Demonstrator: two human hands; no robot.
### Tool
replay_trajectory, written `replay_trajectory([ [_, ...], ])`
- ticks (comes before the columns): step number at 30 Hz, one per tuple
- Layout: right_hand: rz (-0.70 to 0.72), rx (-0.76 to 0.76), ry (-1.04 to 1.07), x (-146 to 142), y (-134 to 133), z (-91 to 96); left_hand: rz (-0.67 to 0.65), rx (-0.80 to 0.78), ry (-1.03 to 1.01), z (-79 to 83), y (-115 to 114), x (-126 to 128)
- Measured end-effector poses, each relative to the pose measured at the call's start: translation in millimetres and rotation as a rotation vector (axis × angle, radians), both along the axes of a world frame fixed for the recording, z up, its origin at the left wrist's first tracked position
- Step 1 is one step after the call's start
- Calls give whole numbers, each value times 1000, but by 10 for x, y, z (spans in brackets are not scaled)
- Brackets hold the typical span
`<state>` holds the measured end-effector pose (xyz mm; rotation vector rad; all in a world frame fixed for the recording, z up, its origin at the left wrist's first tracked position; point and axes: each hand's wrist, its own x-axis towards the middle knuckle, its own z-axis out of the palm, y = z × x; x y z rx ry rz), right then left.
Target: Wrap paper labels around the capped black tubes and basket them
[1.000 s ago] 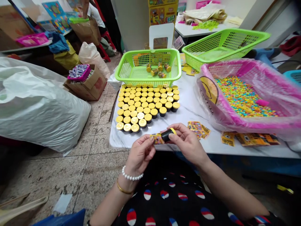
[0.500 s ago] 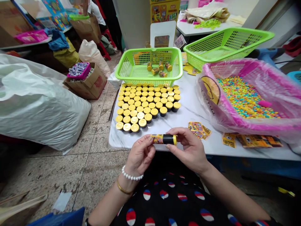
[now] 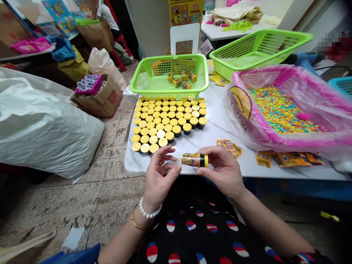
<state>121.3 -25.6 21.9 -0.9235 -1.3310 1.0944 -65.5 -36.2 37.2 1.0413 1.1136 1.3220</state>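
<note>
Over the table's front edge, my right hand (image 3: 226,171) grips a small plastic tube (image 3: 191,160) by its yellow-capped end. The tube lies sideways, with a printed yellow wrapper around most of its clear body and a dark band by the cap. My left hand (image 3: 159,176), wearing a pearl bracelet, is just left of the tube's other end, fingers apart and holding nothing. Beyond it, rows of yellow-capped tubes (image 3: 165,121) stand close together. Printed yellow labels (image 3: 228,146) lie behind my right hand.
A green basket (image 3: 169,88) behind the rows holds several wrapped tubes. To the right, a pink, plastic-lined basket (image 3: 277,135) contains coloured candies (image 3: 277,110). Another green basket (image 3: 233,65) stands behind. More labels (image 3: 291,160) lie along the front edge. A large white sack (image 3: 52,121) stands left.
The wrapper has slid further along the tube toward the cap, covering most of the dark part. My left fingers have let go of the tube's end and spread. The view has shifted slightly.
</note>
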Motion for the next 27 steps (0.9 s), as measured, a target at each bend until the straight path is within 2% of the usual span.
replay_trajectory([
  [2,47,75,-105,10,16,4,-176,-23,-3,24,37,-10],
  [4,90,133,-238,29,25,13,-279,-100,-4,28,73,-13],
  [8,106,204,-374,102,7,45,-268,-176,0,-1,101,-12],
  [13,43,287,-453,151,-15,102,-323,-104,15,7,91,-2],
  [15,61,195,-401,130,-14,113,-325,13,134,30,88,2],
  [18,166,-148,-182,79,-24,104,-295,328,411,53,80,4],
  [20,203,-318,-31,57,-47,81,-279,475,516,36,77,4],
  [21,204,-354,12,55,-63,66,-266,491,523,16,78,3],
  [23,166,-352,22,66,-93,33,-264,413,457,-42,84,3],
  [25,117,-301,-58,81,-116,1,-295,275,346,-104,92,6],
  [27,61,-254,-139,79,-122,-20,-321,226,319,-145,100,12],
])
